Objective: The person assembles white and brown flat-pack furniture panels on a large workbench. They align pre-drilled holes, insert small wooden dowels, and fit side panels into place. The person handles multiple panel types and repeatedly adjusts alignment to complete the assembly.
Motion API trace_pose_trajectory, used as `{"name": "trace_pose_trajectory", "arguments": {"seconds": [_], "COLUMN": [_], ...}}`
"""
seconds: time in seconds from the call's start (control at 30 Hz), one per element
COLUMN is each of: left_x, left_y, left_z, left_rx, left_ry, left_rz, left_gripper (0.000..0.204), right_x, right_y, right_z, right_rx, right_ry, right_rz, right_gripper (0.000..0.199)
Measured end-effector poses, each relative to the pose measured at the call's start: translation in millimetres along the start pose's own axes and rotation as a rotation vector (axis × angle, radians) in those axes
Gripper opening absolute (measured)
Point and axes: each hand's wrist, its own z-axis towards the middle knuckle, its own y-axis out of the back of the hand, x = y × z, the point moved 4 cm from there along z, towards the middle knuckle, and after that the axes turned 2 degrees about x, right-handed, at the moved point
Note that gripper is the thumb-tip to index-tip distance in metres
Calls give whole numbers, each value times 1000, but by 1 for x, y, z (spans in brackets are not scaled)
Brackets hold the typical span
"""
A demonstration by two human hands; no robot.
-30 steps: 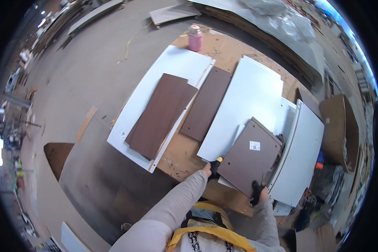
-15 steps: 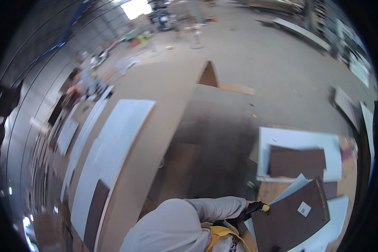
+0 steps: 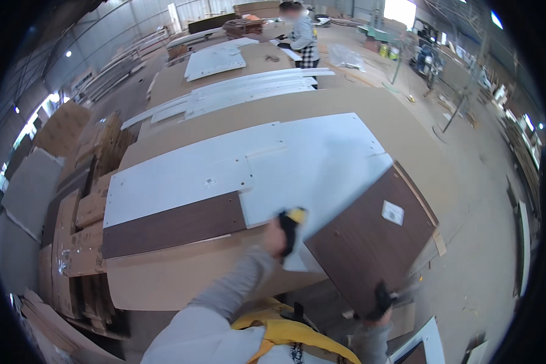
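Note:
My right hand (image 3: 380, 303), in a black glove, grips the near edge of a dark brown wooden panel (image 3: 370, 236) with a white label. The panel is tilted over the right end of the large table, partly in front of white panels. My left hand (image 3: 289, 233), in a black glove with a yellow fingertip, is apart from the brown panel, left of its corner. Motion blur smears its fingers. Under and beyond it lie white panels (image 3: 309, 176), with a narrow dark brown board (image 3: 173, 224) along their near side.
Brown sheet board (image 3: 164, 282) covers the table. Beyond are white strips (image 3: 249, 94) and another person (image 3: 300, 39) standing at the far side. Stacked cartons (image 3: 82, 258) stand at left. A white-edged panel (image 3: 428, 343) lies low at right, near the grey floor (image 3: 467, 200).
My view has swung left from the stack at right to the table. The brown panel has come from that stack to the table's right end, and my left hand has let go of it.

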Motion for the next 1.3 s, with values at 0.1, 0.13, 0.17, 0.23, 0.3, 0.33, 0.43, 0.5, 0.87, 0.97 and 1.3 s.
{"name": "trace_pose_trajectory", "arguments": {"seconds": [0.1,0.13,0.17,0.23,0.3,0.33,0.43,0.5,0.87,0.97,1.3], "left_x": [-3,-15,21,8,16,25,13,4,8,19,-18], "left_y": [128,179,239,290,328,338,350,344,289,253,50], "left_z": [5,-3,-15,-53,-92,-113,-153,-170,-136,-106,26], "left_rx": [-564,-441,-799,-960,-1068,-1129,-1172,-1256,-1061,-973,-377], "left_ry": [68,-151,-249,-219,-271,-313,-201,-211,-115,-52,32], "left_rz": [-724,-366,-406,-300,-376,-477,-386,-458,-361,-370,-313], "left_gripper": [33,26,23,33,40,41,34,36,41,37,28], "right_x": [-39,-59,-85,-121,-153,-167,-195,-215,-211,-182,-35], "right_y": [-45,-51,-75,-91,-124,-136,-172,-171,-169,-182,-155], "right_z": [88,118,133,174,189,191,190,201,217,202,205], "right_rx": [-50,11,5,109,69,42,-25,-41,287,559,557], "right_ry": [4,-92,-65,-70,-156,-171,-77,-101,-448,-475,-552], "right_rz": [-61,-56,-63,-93,-71,-50,-31,-58,-793,-919,-557], "right_gripper": [34,35,33,30,28,28,34,32,22,21,16]}}
